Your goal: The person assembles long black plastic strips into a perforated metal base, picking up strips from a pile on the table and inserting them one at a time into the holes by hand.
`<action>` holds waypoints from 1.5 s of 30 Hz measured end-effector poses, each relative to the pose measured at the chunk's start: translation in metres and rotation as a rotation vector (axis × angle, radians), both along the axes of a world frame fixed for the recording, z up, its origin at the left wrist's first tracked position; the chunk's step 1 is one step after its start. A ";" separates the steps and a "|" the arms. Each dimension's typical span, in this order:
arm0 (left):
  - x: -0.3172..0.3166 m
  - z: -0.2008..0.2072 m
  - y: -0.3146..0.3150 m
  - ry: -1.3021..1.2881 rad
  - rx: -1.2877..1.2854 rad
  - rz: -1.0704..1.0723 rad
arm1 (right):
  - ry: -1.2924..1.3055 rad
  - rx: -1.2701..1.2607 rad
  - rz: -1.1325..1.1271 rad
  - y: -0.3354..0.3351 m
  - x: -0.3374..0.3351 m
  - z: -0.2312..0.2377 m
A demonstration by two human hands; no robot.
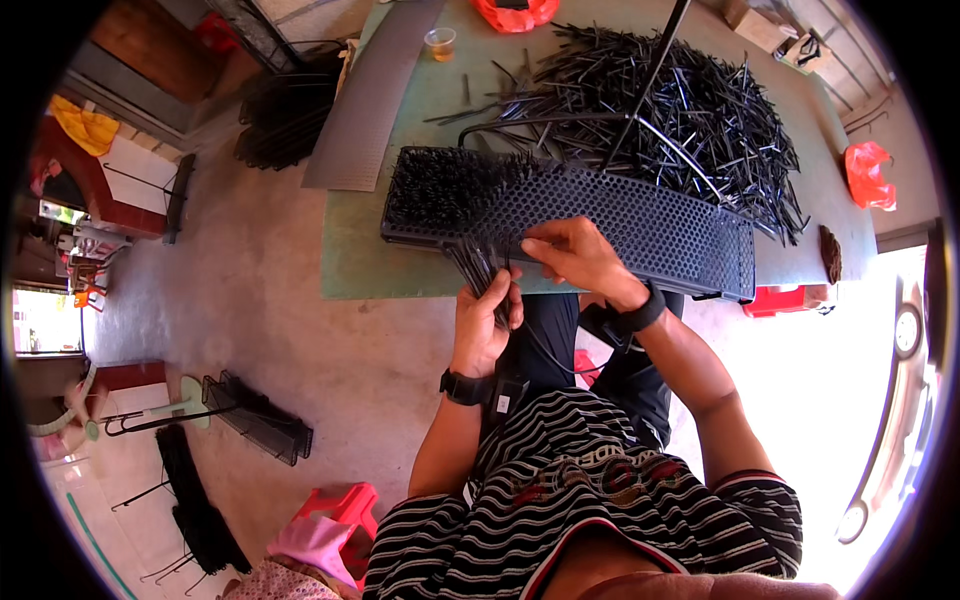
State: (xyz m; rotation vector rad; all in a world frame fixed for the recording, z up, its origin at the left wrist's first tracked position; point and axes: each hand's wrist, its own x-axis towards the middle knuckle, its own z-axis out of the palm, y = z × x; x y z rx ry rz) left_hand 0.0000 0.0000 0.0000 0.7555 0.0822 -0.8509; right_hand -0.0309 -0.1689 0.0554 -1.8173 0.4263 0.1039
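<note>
My left hand [484,322] is closed around a bundle of thin black strips [472,262], their ends fanning out at the near edge of a long black perforated tray [640,222]. Just to its right, my right hand [585,262] hovers over the tray's near side with thumb and forefinger pinched together. Whatever sits in that pinch is too small to make out. At the tray's left end, many black strips [440,190] stand upright, close together. Rows of round holes lie bare across its middle and right. A black bent-rod handle [560,118] rises behind the tray.
A large heap of loose black strips [680,110] covers the table [350,250] behind the tray. Around it are a grey sheet [375,100], a clear cup [440,42] and red plastic bags [868,176]. Black racks [262,420] and a red stool [338,508] stand on the floor.
</note>
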 end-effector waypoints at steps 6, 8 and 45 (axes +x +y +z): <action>-0.012 0.003 0.006 -0.010 0.101 0.028 | -0.093 0.358 -0.139 0.019 0.010 -0.021; -0.007 0.003 0.015 -0.133 0.234 0.171 | -0.270 0.245 -0.231 0.028 0.020 -0.013; -0.005 0.009 0.002 -0.081 0.219 0.115 | -0.075 0.163 -0.124 0.015 0.025 -0.009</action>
